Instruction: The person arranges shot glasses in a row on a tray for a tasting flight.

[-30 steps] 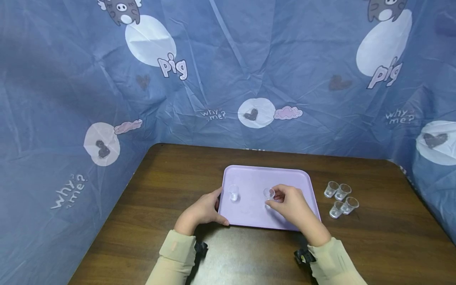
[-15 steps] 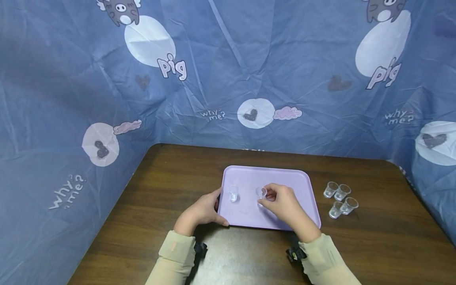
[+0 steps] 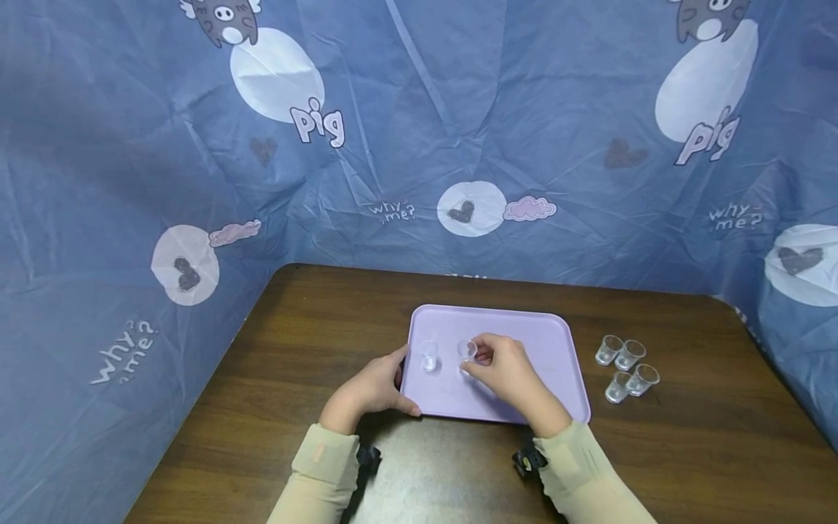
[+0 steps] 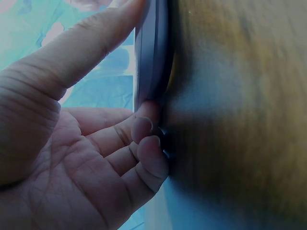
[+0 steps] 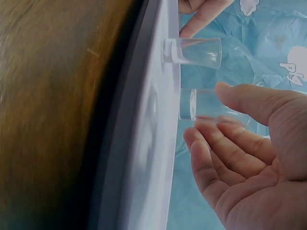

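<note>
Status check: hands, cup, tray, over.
Right hand pinches small clear cup just above purple tray. Left hand grips tray's left edge. Second cup stands close beside, apart.

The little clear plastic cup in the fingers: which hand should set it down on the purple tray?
Probably the right hand: it already pinches the little clear plastic cup just above the purple tray, beside the standing clear cup. The left hand grips the tray's edge.

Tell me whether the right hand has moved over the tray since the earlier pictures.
Yes. The right hand, pinching a cup, has moved left across the tray, toward the cup standing there and away from the cups on the table.
</note>
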{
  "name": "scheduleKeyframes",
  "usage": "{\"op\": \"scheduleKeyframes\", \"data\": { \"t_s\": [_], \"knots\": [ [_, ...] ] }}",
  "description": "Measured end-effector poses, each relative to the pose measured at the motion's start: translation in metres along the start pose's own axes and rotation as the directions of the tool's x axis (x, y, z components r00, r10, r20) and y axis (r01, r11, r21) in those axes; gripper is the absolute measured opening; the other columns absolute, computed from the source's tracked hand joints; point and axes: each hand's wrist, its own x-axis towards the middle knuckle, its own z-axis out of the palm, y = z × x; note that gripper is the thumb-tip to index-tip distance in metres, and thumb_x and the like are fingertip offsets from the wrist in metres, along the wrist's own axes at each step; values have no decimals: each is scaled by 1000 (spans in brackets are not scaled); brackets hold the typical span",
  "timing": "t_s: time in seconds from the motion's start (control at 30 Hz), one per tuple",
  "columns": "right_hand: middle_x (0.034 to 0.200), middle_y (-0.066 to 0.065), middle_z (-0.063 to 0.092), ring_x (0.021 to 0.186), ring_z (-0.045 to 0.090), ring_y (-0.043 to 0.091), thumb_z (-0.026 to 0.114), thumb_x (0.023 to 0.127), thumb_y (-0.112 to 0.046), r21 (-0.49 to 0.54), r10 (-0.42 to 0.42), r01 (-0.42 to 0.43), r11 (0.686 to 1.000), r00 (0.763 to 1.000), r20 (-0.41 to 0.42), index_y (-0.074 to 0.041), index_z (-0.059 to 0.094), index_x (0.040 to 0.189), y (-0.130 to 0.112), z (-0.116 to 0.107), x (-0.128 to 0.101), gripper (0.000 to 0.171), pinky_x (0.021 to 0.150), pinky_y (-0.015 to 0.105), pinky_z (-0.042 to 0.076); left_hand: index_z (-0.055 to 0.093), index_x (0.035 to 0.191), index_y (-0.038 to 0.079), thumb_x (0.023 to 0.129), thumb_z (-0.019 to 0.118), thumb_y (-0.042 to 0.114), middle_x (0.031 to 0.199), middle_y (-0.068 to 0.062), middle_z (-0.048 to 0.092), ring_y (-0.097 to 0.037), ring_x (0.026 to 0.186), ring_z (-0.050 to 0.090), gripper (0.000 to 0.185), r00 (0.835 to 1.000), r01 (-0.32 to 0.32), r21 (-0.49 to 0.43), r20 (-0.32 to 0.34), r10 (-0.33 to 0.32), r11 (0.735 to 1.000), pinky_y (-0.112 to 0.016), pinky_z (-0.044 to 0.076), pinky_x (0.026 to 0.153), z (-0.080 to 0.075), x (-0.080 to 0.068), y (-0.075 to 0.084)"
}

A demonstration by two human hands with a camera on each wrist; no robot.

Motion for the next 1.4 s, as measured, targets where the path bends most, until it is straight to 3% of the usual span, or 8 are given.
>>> {"op": "scheduleKeyframes", "data": {
  "t_s": [0.8, 1.4],
  "knots": [
    [79, 3, 70, 72, 66, 14, 88, 76, -4, -34, 14, -14, 999, 1000, 11, -2, 71, 89, 3, 15, 7, 21, 71, 35, 55, 33, 155, -2, 63, 100, 16, 83, -6, 63, -16, 74, 58, 115, 1000, -24, 14, -6, 24, 1000, -37, 50, 72, 0, 0, 1],
    [84, 4, 72, 76, 68, 16, 87, 76, -2, 0, 23, -23, 1000, 1000, -4, -2, 71, 89, 4, 20, 7, 21, 73, 35, 56, 33, 155, -3, 62, 100, 14, 83, -7, 64, -16, 74, 59, 115, 1000, -25, 2, -6, 25, 1000, -38, 50, 73, 0, 0, -1]
  ]
}}
